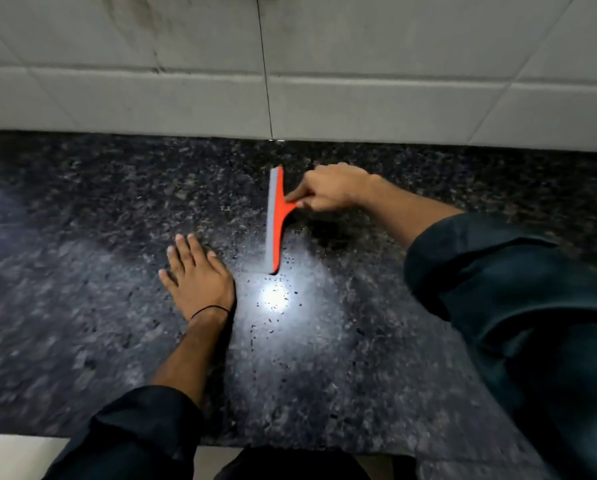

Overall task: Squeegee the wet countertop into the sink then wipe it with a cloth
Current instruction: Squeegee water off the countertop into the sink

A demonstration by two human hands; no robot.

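Dark sleeve (518, 306), right hand (331, 188) gripping squeegee (275, 220)

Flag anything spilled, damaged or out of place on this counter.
Only scattered water droplets on the granite countertop by the near end of the orange squeegee, which the right hand grips. Dark smudges streak the tiled wall. Nothing looks damaged.

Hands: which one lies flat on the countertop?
The left hand, fingers straight on the countertop; the right hand grips the orange squeegee instead.
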